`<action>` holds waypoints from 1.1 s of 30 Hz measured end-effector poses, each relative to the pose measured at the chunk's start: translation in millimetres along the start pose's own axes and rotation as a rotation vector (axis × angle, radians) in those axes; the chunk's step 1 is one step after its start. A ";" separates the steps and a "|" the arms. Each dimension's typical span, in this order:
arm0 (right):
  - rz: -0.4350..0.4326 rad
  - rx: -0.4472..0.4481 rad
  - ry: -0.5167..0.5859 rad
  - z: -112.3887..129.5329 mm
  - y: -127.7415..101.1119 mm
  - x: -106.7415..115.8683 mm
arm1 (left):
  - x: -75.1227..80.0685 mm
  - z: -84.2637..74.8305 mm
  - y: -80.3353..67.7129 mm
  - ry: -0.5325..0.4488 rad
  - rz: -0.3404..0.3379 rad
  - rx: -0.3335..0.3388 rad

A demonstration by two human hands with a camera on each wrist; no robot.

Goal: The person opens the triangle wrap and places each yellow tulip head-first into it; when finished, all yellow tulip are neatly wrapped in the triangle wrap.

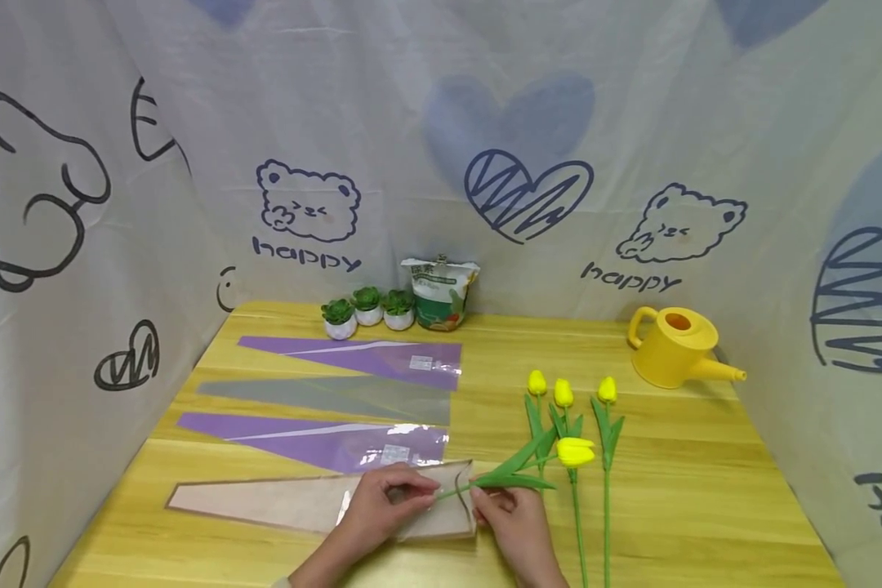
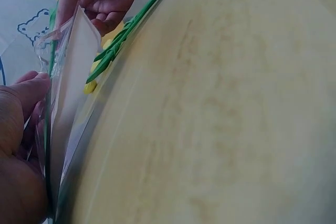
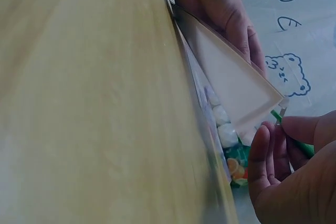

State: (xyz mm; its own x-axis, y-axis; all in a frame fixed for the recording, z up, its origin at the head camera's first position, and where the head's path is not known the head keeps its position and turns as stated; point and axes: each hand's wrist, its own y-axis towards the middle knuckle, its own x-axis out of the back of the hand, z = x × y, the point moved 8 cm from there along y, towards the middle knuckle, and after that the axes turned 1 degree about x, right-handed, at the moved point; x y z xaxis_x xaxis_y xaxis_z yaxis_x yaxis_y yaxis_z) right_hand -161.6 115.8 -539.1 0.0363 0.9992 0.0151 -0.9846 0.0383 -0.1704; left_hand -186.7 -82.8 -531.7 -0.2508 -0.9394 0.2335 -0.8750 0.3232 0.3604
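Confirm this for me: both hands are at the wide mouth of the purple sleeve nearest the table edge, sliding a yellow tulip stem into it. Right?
Not quite. The sleeve being filled is pale beige with a brown border, not purple; the head view shows the purple ones lying farther back. The rest holds: the left hand and right hand are at its wide mouth, with the yellow tulip stem going in.
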 end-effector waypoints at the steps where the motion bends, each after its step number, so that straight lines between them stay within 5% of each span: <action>1: 0.000 0.000 -0.005 -0.2 0.0 -0.6 | -0.4 -0.1 0.5 0.003 0.000 -0.004; 15: -0.022 -0.059 -0.073 -4.6 4.3 0.6 | -7.4 6.1 6.6 0.021 0.007 0.061; 24: 0.114 -0.157 -0.029 -18.6 5.4 -1.9 | -8.6 8.4 5.9 0.041 -0.001 0.034; 33: 0.209 -0.164 -0.080 -26.5 2.6 -1.1 | -13.8 14.2 5.0 0.092 0.015 0.102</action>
State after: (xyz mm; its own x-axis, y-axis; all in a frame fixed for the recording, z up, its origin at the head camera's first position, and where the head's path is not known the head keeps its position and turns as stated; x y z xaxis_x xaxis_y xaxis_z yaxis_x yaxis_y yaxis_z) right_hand -159.6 115.1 -565.7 -0.1844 0.9821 0.0394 -0.9282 -0.1608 -0.3355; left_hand -193.4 -69.8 -545.9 -0.2287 -0.9188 0.3218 -0.9103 0.3190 0.2638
